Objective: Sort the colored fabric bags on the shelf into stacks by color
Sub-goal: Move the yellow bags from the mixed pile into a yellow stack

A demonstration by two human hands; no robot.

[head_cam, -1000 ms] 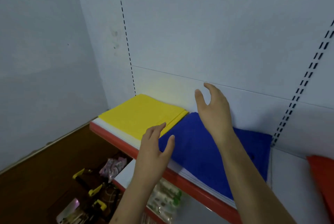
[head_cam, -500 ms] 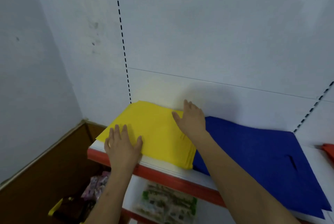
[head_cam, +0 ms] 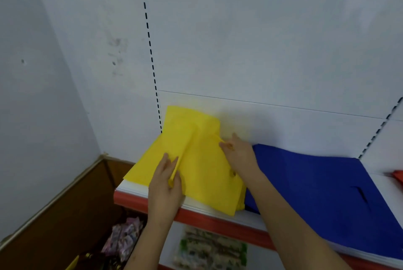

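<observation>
left hand (head_cam: 165, 184) pinches near fold of top yellow fabric bag (head_cam: 192, 138), thumb and fingers curled on it | right hand (head_cam: 239, 153) grips same bag's right edge | bag lifted, far end raised against back panel (head_cam: 261, 51), above yellow stack (head_cam: 207, 191) at shelf (head_cam: 218, 217) left end | blue stack (head_cam: 316, 182) just right, touching | red fabric (head_cam: 398, 177) far right

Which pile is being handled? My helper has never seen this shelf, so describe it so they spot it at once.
Start at the white shelf with the red front edge. At its left end, by the wall corner, lie the yellow bags, gripped by the left hand and right hand. The neighbouring blue bags lie flat and untouched.
</observation>
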